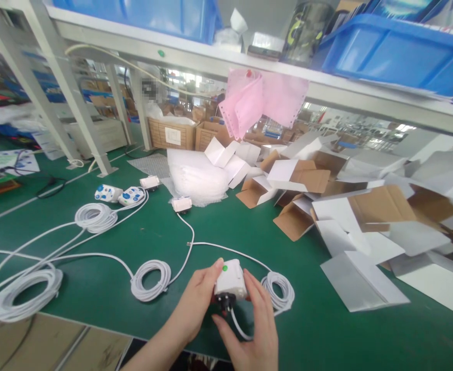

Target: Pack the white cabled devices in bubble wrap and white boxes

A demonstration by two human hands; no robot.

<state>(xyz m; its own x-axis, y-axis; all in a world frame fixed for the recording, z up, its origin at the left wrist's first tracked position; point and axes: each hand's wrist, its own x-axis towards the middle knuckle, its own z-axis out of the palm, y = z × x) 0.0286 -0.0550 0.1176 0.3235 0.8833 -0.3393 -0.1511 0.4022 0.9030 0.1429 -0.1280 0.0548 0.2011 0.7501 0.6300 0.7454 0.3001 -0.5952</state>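
A small white box point(230, 280) with a green dot on its top was held over the near edge of the green desk point(319, 330), low in the middle of the view. The left hand point(195, 304) was closed on its left side, with the thumb up near the green dot. The right hand point(255, 327) was closed around its right side and bottom, where a dark plug part stuck out; this part was mostly hidden between the fingers and was hard to make out. A white cable point(237, 325) came out from below the box and passed under the right hand. A small coil of cable point(278, 289) lay on the desk just behind the right hand, partly covered by it.

To the left, another coil point(151, 280) lay on the desk, and a thin wire ran from it up to a second white box point(182, 204). Further left were two more coils point(96, 217) and two white remotes with blue buttons point(119, 195). A big coil point(25, 292) lay near the left edge, its cables cut off by the frame.

On the right side, many open cardboard boxes point(365, 216) were piled up, white outside and brown inside. Pink paper point(257, 103) hung from the shelf point(211, 56) above. A person far behind was too blurred to tell.
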